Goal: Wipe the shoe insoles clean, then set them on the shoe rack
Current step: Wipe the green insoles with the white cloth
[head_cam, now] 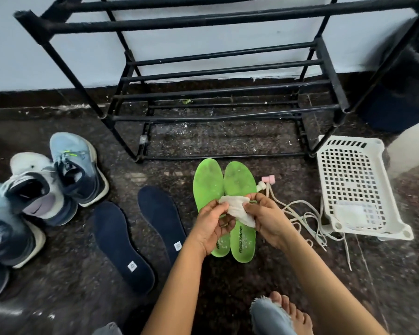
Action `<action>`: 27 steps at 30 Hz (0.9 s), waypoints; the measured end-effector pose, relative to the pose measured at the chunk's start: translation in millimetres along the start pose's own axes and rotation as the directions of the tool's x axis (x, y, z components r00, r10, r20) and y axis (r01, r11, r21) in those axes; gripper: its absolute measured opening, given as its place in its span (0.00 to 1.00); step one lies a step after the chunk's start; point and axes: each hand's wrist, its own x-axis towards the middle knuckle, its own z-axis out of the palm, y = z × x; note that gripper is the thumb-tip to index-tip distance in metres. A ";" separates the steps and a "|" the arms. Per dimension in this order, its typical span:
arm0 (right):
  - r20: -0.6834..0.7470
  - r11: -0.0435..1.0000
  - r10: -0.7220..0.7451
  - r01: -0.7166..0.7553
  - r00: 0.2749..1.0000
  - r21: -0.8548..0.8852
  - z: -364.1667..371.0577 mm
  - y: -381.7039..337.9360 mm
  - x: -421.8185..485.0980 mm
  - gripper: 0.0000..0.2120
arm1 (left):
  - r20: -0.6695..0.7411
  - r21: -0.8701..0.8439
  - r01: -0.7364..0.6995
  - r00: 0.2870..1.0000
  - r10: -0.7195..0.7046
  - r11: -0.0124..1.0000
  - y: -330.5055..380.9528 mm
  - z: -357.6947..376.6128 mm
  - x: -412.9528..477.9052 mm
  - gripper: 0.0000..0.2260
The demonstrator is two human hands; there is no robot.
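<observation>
- Our left hand (214, 222) and right hand (267, 218) each pinch the white wipe (237, 207) between thumb and fingertips. They hold it just above the middle of the green insoles (240, 177), and neither hand touches an insole.
- The green insoles lie side by side on the floor (228, 281) in the near middle of the scene, toes toward the shoe rack (218, 90) on the far side. The navy insoles (121, 245) lie on the floor to their left.
- We judge the step in hand to be opening or refolding the wipe before the first stroke. We should spread it to a flat, clean face that covers an insole's width.
- The toe ends of the green pair look dusty and speckled, so we should start there and stroke toward the heel in one direction, not rub the dirt about.
- One hand should pin the heel while the other wipes, since a light insole will likely slide on this hard floor.
- The laces (307, 218) lie just right of the pair, with the white basket (353, 180) beyond them. We should keep the wipe from catching the laces.
</observation>
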 end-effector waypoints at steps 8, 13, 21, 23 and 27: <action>0.018 0.992 0.115 -0.114 0.993 -0.051 13.6 14.6 5.0 0.03 | -0.048 -0.065 -0.082 0.996 0.079 0.995 -2.7 -23.8 1.2 0.05; -0.022 0.988 0.084 -0.086 0.996 -0.127 7.6 15.6 4.7 0.03 | -0.063 0.073 -0.091 0.993 0.095 0.993 -1.9 -27.3 2.4 0.05; -0.164 0.990 -0.032 0.009 0.986 -0.143 11.2 21.1 8.3 0.06 | -0.115 0.494 -0.215 0.944 0.308 0.843 -7.8 -41.5 12.6 0.02; -0.127 0.994 0.010 -0.024 0.992 -0.106 10.4 22.2 9.2 0.04 | -0.105 0.523 -0.239 0.934 0.341 0.818 -9.5 -41.6 13.5 0.03; 0.048 0.983 0.180 -0.182 0.982 0.028 7.7 21.0 7.8 0.17 | -0.058 0.422 -0.214 0.963 0.262 0.881 -13.1 -40.7 12.3 0.06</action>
